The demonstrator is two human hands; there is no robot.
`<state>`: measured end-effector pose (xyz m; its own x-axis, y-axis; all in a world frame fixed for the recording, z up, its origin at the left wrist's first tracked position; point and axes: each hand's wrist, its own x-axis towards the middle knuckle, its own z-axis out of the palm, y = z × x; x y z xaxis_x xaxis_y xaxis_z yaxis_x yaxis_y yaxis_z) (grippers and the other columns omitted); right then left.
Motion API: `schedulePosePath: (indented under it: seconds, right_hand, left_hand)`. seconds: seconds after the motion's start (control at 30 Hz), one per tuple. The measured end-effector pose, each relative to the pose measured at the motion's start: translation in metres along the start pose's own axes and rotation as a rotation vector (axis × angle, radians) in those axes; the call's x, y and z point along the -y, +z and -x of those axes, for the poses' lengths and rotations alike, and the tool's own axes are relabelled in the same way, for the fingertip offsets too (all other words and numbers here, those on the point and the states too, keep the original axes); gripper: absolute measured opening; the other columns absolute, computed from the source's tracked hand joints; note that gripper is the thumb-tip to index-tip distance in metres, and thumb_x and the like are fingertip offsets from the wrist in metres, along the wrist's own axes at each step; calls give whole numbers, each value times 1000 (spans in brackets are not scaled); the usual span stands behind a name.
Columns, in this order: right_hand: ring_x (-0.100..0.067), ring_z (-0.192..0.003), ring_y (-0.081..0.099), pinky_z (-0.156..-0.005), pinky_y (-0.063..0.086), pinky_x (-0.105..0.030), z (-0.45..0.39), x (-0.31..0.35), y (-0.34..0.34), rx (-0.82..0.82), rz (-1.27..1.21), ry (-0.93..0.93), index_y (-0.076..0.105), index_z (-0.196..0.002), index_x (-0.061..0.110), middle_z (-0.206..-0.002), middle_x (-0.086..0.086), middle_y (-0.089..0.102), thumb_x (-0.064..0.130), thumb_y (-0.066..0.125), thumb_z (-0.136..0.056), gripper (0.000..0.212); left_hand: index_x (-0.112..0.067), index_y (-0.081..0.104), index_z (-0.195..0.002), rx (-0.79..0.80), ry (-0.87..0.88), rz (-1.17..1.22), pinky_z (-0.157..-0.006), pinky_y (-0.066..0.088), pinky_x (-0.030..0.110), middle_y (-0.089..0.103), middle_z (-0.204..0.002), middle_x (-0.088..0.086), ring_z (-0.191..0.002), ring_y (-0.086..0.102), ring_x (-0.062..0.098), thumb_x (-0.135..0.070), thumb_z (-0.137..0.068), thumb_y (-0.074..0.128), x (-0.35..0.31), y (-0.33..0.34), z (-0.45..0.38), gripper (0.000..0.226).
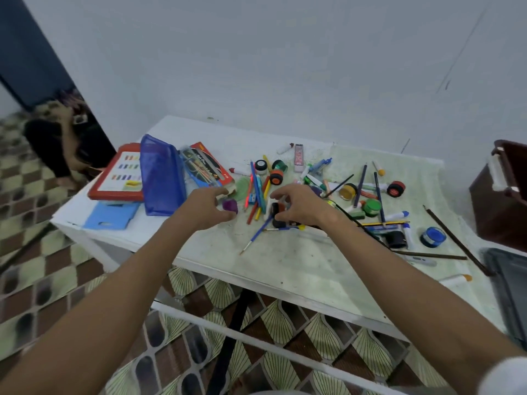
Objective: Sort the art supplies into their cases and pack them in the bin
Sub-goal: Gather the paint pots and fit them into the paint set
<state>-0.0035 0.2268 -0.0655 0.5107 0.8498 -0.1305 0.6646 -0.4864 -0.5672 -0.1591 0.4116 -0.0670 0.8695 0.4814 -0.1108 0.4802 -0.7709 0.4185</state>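
Observation:
Art supplies lie scattered on a white table (285, 266): coloured pencils (258, 192), brushes, markers and small paint pots. My left hand (206, 206) hovers with curled fingers right beside a purple paint pot (229, 206); whether it grips the pot I cannot tell. My right hand (296, 205) curls over a black-capped orange paint pot (277, 210). A blue mesh case (162, 175) stands open at the left, next to a red paint box (118, 173) and a red pencil box (206, 166).
A dark grey bin (510, 286) sits at the table's right edge. A brown container (502, 192) stands behind it. A blue flat lid (111, 216) lies at the table's left front corner. Patterned floor tiles lie below, and a person sits on the floor at far left.

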Motion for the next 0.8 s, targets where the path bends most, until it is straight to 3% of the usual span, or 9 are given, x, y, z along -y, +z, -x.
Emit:
schedulePosePath:
  seconds: [0.2,0.33,0.43,0.53,0.6,0.63,0.7,0.8]
  right_hand:
    - [-20,-108,61,-93,49,-29,-16,3,8,48,119,-33,66,-118,9,-120,-7,65,13,71,-82,36]
    - [-18,-113,58,-93,43,-22,-14,1,7,4,70,-30,62,-125,10,-125,-4,63,17,74,-82,45]
    - [-15,-102,59,-85,45,-18,-2,0,0,-93,-80,-8,59,-129,15,-114,0,63,22,80,-77,56]
    - [-8,-89,61,-75,46,-9,20,0,-11,-188,-200,-21,62,-125,14,-104,3,65,20,82,-74,56]
    - [-8,-90,64,-83,53,-21,38,-4,-19,-217,-231,-20,64,-121,14,-104,4,67,19,82,-73,52]
    - [-8,-91,64,-86,54,-27,48,-6,-22,-225,-243,-18,66,-119,14,-102,5,67,19,82,-73,49]
    - [-9,-90,64,-85,54,-31,69,-12,-26,-230,-246,-5,69,-114,16,-98,5,65,22,81,-75,41]
    - [-13,-90,64,-85,55,-33,97,-21,-28,-240,-279,29,71,-111,17,-95,2,62,23,79,-78,34]
  left_hand:
    - [-17,55,-133,26,32,-65,-83,47,24,62,-123,6,-100,57,17,-31,-83,72,-2,8,-12,55]
    - [-18,58,-119,-25,11,-18,-72,46,20,61,-114,5,-93,56,15,-26,-79,75,-3,11,-13,44]
    - [-22,52,-106,-95,3,88,-62,43,15,56,-105,3,-90,57,16,-26,-74,79,-15,9,-10,42]
    - [-22,54,-119,-138,54,169,-68,45,21,56,-103,1,-87,56,15,-27,-73,77,-37,8,-6,52]
    - [-23,60,-120,-149,98,208,-67,42,17,56,-105,2,-85,55,16,-28,-73,73,-57,10,-3,49]
    - [-23,65,-110,-138,124,227,-62,41,16,57,-102,3,-83,57,19,-30,-72,70,-67,13,-1,39]
    - [-22,68,-91,-97,175,254,-57,41,19,61,-89,3,-79,61,21,-32,-69,68,-85,20,3,23]
    - [-23,69,-85,-45,248,317,-62,46,22,67,-80,-3,-72,62,12,-27,-69,71,-104,35,12,16]
